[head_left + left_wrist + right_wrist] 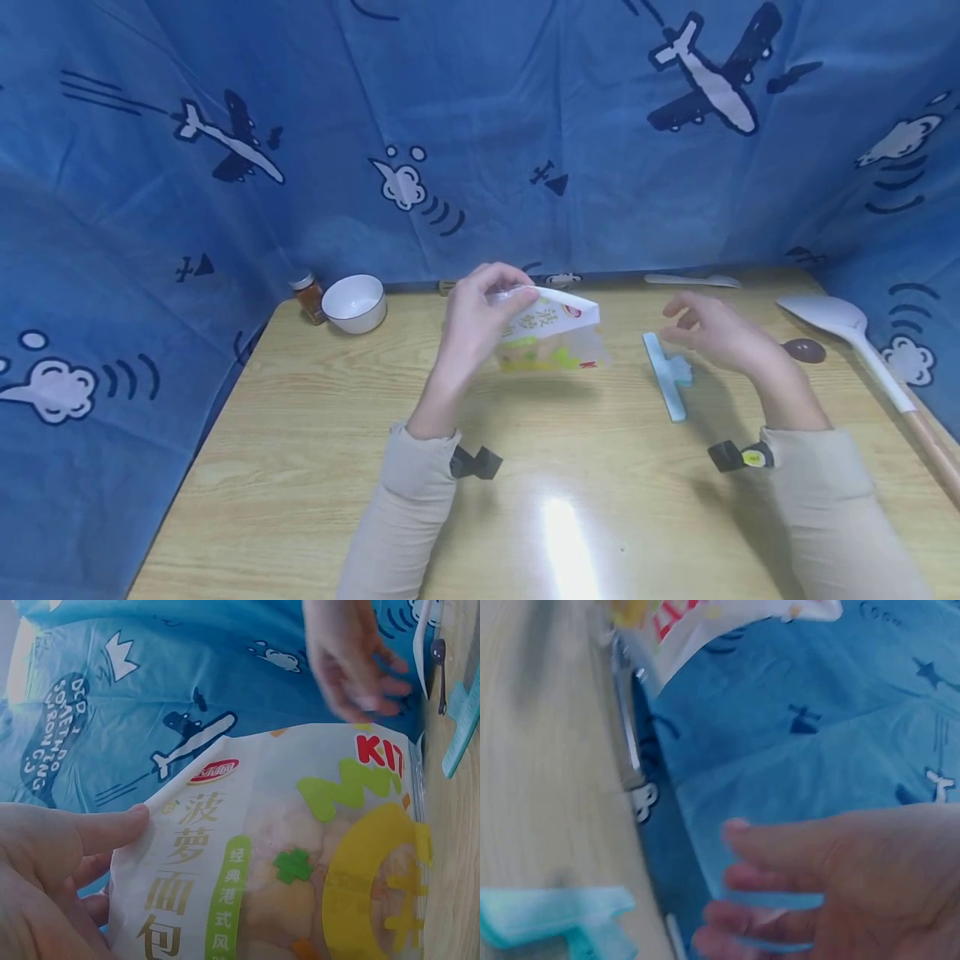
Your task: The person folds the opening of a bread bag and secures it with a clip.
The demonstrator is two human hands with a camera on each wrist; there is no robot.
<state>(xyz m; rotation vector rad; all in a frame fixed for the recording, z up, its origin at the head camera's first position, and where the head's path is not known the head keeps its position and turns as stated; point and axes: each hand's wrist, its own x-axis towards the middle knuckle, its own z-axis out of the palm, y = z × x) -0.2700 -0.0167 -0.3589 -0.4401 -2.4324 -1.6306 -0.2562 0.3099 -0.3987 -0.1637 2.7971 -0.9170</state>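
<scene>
My left hand grips a plastic bread bag by one end, thumb on the front and fingers behind. White and see-through, with gold Chinese lettering and a yellow and green print, the bag shows pale pieces inside and is held up over the table. To its right, my right hand hovers with loosely bent fingers and nothing between them. Below and left of that hand, a light-teal bag clip lies on the table; the right wrist view shows the clip apart from the blurred fingers.
At the back left stand a white bowl and a small jar with red-brown contents. On the right lie a big white spoon with a wooden handle and a dark brown spoon-like piece. A pale utensil lies along the back edge, before a blue curtain.
</scene>
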